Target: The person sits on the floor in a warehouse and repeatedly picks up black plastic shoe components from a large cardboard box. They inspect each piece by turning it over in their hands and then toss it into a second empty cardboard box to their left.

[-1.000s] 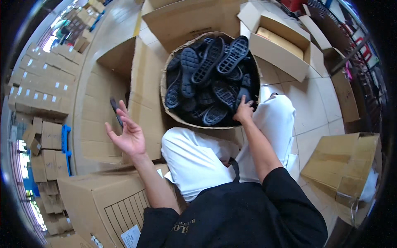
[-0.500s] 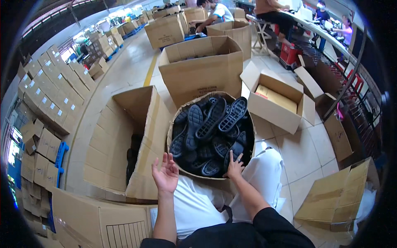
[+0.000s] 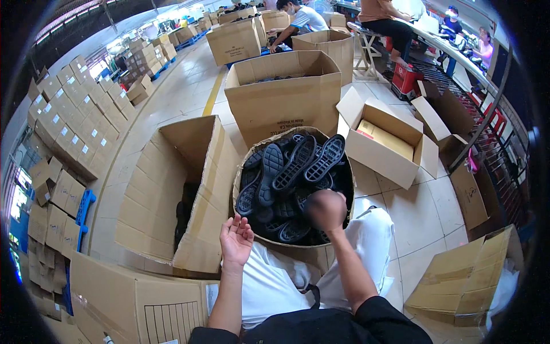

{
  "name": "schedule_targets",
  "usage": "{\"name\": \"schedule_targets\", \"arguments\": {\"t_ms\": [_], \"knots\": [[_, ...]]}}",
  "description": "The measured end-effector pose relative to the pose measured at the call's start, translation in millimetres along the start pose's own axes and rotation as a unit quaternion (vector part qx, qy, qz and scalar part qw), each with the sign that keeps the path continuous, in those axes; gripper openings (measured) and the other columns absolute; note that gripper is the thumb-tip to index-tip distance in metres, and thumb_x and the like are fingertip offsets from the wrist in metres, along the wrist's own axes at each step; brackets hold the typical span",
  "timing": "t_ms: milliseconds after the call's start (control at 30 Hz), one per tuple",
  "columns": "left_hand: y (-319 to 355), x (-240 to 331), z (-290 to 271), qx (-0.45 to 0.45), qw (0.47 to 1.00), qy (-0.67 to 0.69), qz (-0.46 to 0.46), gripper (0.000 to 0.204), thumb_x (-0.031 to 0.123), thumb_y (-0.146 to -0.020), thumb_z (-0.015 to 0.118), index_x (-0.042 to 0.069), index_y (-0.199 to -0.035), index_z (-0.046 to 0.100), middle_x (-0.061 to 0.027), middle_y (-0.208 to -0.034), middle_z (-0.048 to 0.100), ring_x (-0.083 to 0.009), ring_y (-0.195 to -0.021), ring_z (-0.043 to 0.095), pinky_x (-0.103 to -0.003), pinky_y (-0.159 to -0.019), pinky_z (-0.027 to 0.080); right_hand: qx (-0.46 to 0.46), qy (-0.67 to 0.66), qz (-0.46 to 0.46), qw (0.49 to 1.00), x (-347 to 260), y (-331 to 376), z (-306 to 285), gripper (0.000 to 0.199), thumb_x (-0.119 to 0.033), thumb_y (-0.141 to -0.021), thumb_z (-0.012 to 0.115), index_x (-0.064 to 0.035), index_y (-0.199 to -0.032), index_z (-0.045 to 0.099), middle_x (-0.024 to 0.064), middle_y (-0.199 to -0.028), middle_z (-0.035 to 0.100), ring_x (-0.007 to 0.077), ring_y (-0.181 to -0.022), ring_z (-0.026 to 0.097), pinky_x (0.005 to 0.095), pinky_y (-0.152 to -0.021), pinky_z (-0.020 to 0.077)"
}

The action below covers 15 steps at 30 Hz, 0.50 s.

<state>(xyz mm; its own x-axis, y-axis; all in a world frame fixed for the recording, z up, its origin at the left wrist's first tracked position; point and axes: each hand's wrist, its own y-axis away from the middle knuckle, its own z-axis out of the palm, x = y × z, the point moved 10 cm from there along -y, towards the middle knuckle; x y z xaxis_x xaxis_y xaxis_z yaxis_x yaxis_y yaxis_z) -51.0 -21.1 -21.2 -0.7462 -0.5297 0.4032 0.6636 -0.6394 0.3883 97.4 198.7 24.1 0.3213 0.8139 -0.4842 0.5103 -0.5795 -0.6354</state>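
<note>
A round cardboard bin [image 3: 235, 194] stands before my knees, heaped with black shoe soles [image 3: 294, 164] that lie at several angles, some showing open grid patterns. My right hand [image 3: 334, 212] is over the bin's near right part, its fingers closed round a dark shoe sole [image 3: 316, 207]; both are smeared by motion, and the sole appears nearly end-on. Outside the near left rim, my left hand [image 3: 236, 241] is held palm up with its fingers loosely curled and nothing in it.
A tall open carton [image 3: 215, 198] with dark items inside stands left of the bin. Beyond the bin is another large carton [image 3: 281, 109]. To the right lies an open box [image 3: 387, 146] with a yellowish box inside. A co-worker [image 3: 303, 23] bends over cartons farther off.
My right hand has lifted a sole from the near right of the pile. My left hand has shifted slightly right and down, still palm up.
</note>
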Motion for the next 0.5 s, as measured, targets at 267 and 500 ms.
{"name": "schedule_targets", "arguments": {"t_ms": [267, 500], "knots": [[-18, -46, 2, -0.039, 0.873, -0.483, 0.065, 0.045, 0.022, -0.075, 0.061, 0.006, -0.114, 0.045, -0.0092, -0.108, 0.05, -0.0162, -0.1, 0.046, -0.028, -0.083, 0.038, 0.075, -0.477, 0.184, 0.856, 59, -16, -45, 0.02, -0.003, -0.067, 0.049, -0.0004, -0.083, 0.06, 0.0063, -0.086, 0.057, 0.0137, -0.077, 0.052, 0.0224, -0.071, 0.0387], [16, -122, 28, -0.278, 0.778, -0.557, -0.081, 0.063, 0.018, -0.067, 0.069, 0.008, -0.122, 0.042, -0.0104, -0.127, 0.037, -0.0184, -0.104, 0.045, -0.031, -0.082, 0.042, 0.057, -0.763, 0.311, 0.564, 74, -2, 9, 0.029, -0.023, -0.082, 0.047, -0.0024, -0.103, 0.048, 0.0111, -0.085, 0.052, 0.0225, -0.081, 0.052, 0.0318, -0.078, 0.0418]]}}
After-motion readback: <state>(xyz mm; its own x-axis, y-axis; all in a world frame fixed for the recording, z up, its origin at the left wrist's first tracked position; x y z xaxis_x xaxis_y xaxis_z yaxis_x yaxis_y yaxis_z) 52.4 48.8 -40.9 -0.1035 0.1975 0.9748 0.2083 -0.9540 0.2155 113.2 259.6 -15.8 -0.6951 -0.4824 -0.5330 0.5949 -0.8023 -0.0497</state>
